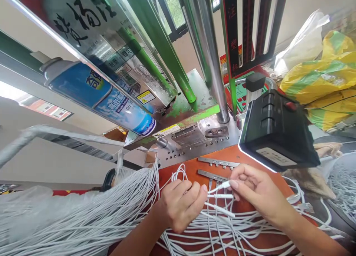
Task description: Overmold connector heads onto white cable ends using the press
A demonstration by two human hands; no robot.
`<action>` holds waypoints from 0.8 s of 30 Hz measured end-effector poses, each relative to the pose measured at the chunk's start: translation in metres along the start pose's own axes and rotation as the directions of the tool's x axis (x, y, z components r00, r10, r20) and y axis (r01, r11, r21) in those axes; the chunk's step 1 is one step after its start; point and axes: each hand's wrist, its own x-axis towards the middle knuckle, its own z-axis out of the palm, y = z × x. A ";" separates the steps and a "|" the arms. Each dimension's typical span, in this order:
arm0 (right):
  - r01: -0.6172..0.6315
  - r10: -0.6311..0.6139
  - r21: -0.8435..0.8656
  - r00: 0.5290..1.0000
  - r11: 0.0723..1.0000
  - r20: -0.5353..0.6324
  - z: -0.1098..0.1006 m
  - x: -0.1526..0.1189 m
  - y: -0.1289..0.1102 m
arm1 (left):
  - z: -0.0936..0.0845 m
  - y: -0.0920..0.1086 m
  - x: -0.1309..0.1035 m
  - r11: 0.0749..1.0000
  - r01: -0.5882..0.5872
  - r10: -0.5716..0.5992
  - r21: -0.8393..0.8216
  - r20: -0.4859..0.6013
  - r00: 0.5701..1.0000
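Note:
My left hand [183, 204] is closed round several white cables, whose moulded ends [219, 196] stick out to the right of the fist. Thumb and fingers of my right hand [251, 189] pinch the end of the topmost white cable [224, 185]. Beyond my hands, two metal bars with small connectors, an upper bar [218, 162] and a lower bar [211, 175], lie on the orange work surface [191, 170]. Many loose white cables [205, 237] spread beneath both hands.
A thick bundle of white cables [119, 204] runs off to the left. Ahead stands a green machine with a steel column [207, 56] and a metal base plate [180, 152]. A blue spray can [100, 96] is at the left, a black box [278, 130] at the right, beside yellow bags [328, 78].

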 end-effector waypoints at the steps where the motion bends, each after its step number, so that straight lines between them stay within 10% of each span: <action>1: 0.011 -0.011 -0.007 1.000 1.000 -0.016 0.001 0.000 0.000 | -0.001 0.000 0.000 1.000 -0.005 0.005 0.000 -0.002 1.000; 13: 0.122 -0.123 -0.127 0.992 0.984 -0.006 0.002 0.000 0.005 | -0.014 0.006 0.003 0.998 -0.042 0.039 0.053 0.048 0.998; 17: 0.117 -0.117 -0.243 0.993 0.963 0.017 -0.006 -0.004 0.013 | -0.022 -0.013 -0.032 0.983 0.181 -0.174 0.017 -0.196 0.965; 18: 0.124 -0.129 -0.326 0.992 0.937 0.004 -0.009 -0.006 0.015 | -0.024 -0.025 -0.047 0.935 0.353 -0.332 0.002 -0.335 0.882; 20: 0.174 -0.199 -0.536 0.980 0.826 0.010 -0.016 -0.004 0.018 | -0.027 -0.050 -0.080 0.667 0.740 -0.636 -0.086 -0.583 0.505; 22: 0.259 -0.288 -0.732 0.953 0.630 0.090 -0.018 0.009 0.012 | -0.022 -0.065 -0.108 0.341 0.929 -0.793 -0.147 -0.576 0.200; 24: 0.335 -0.371 -0.860 0.909 0.384 0.188 -0.009 0.040 -0.002 | -0.005 -0.061 -0.122 0.179 0.979 -0.862 -0.100 -0.496 0.107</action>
